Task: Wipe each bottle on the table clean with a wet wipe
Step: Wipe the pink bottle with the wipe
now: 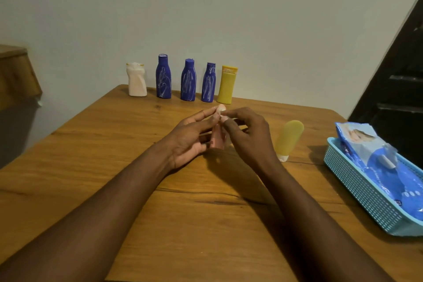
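The wooden table (114,167) carries seven bottles and one blue basket (357,192) at its right edge, which holds a single wet wipe pack (375,158). Five bottles stand upright in a row along the far edge: one white bottle (136,80), three blue bottles (188,81) streaked with white smears and one yellow bottle (226,86). A yellow tube (289,137) stands cap-down just right of the hands. Both forearms reach to mid-table, where the left hand (194,139) and the right hand (248,137) meet around a small pink bottle (217,138) held upright, their thumbs and forefingers pinching its pale rounded top.
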The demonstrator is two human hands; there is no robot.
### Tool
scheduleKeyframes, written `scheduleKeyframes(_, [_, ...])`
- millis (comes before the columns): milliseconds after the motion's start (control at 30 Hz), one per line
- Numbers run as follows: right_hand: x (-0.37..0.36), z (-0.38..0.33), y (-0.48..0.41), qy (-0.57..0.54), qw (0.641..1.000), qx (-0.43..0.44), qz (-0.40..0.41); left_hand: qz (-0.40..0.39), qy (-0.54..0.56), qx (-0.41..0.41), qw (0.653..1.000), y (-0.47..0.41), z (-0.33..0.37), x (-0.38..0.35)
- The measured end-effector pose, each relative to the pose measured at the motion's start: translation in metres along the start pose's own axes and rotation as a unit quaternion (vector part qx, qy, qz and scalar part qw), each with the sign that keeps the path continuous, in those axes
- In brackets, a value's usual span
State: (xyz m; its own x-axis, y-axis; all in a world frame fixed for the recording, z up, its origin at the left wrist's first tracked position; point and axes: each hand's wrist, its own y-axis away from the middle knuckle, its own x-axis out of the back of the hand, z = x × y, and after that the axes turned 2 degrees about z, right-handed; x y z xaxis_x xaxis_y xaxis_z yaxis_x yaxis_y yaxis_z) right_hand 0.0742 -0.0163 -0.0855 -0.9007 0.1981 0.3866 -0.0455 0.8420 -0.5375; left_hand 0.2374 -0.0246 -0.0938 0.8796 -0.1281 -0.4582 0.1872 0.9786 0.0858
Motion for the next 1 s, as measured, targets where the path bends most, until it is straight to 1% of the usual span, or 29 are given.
scheduleKeyframes(100, [0.002, 0.001, -0.001, -0.003, 0.999, -0.024, -0.045, 0.016, 0.039, 0.001, 0.999, 0.0, 0.004, 0.002])
scheduleKeyframes(167, [0.003, 0.001, 0.001, 0.014, 0.997, -0.017, -0.079, 0.027, 0.047, 0.004, 0.999, 0.0, 0.005, 0.003])
scheduleKeyframes(233, [0.001, 0.001, 0.002, 0.031, 0.996, -0.01, -0.081, 0.03, 0.047, 0.014, 0.998, 0.0, 0.005, 0.004])
scheduleKeyframes(400, [0.001, 0.003, 0.0, 0.032, 0.999, 0.01, 0.014, 0.014, 0.03, 0.042, 0.999, 0.002, 0.002, 0.0])
scheduleKeyframes(567, [0.004, 0.007, -0.003, 0.008, 0.997, 0.017, 0.07, -0.011, -0.013, 0.049, 0.999, 0.006, 0.0, -0.004])
scheduleKeyframes(700, [0.007, 0.007, -0.006, -0.015, 0.993, -0.006, 0.113, -0.035, -0.08, 0.039, 0.995, 0.008, 0.0, -0.006])
scheduleKeyframes(800, [0.008, 0.005, -0.004, -0.023, 0.994, -0.014, 0.106, -0.033, -0.104, 0.006, 0.994, 0.007, -0.003, -0.008])
scheduleKeyframes(867, [0.007, 0.004, -0.001, -0.016, 0.996, -0.006, 0.085, -0.01, -0.122, -0.034, 0.992, 0.007, -0.004, -0.007])
scheduleKeyframes(933, [0.004, 0.003, 0.001, 0.003, 0.999, 0.003, 0.051, 0.027, -0.187, -0.092, 0.978, 0.005, -0.004, -0.001])
scheduleKeyframes(1000, [0.001, 0.002, 0.001, 0.012, 1.0, 0.008, 0.021, 0.049, -0.26, -0.145, 0.953, 0.004, -0.004, 0.003])
